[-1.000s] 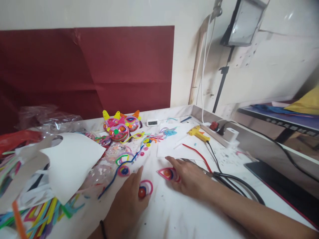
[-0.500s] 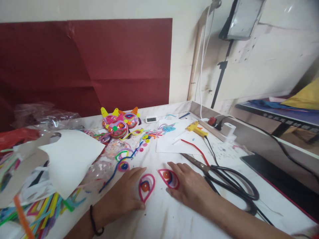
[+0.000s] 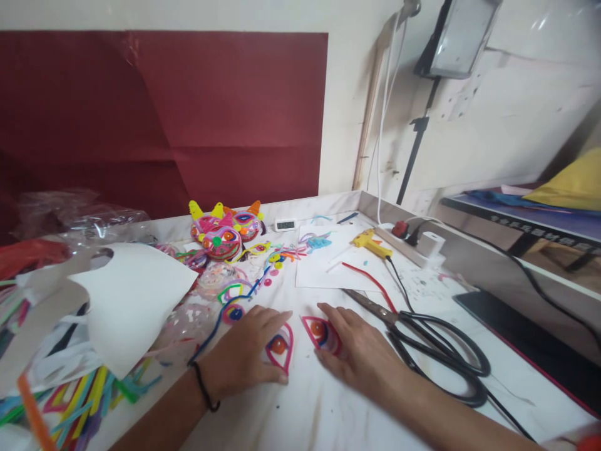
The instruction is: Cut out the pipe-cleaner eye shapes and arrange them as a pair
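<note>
Resting flat, fingers spread, left hand (image 3: 244, 357) and right hand (image 3: 361, 354) each touch a teardrop eye (image 3: 279, 346); likely light, bendy wire, best pinched at rims.

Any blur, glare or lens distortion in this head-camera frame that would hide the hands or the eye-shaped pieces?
Head view: left hand and right hand are sharp on the eye-shaped pieces; soft, even light; mild glare on the clear plastic; wide-angle bending tilts the wall edges; the bottom right corner is blurred.
</note>
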A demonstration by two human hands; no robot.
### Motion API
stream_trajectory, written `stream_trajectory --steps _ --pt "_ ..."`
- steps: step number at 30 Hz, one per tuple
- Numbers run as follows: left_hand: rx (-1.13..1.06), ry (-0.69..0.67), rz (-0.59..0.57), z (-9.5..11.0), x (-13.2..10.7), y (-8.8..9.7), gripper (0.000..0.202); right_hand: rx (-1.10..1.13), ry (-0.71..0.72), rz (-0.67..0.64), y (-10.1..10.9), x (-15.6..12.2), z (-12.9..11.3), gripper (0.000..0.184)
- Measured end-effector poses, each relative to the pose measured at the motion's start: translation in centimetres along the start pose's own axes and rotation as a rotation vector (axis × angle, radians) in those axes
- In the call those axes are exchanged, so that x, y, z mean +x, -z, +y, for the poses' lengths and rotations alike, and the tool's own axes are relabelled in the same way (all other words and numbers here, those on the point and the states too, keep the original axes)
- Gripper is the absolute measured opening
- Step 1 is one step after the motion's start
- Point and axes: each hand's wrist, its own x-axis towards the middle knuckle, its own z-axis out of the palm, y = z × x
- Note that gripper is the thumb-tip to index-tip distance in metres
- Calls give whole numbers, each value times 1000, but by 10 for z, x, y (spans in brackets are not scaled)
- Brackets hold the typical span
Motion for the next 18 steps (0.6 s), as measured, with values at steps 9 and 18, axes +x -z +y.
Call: stream_trajectory --steps 9,18 --pt "-9 80 32 -1 -14 -8 91 56 100 10 10 -6 -4 63" --pt "-16 28 169 -5 -19 -19 69 100 145 2 5 -5 -4 59"
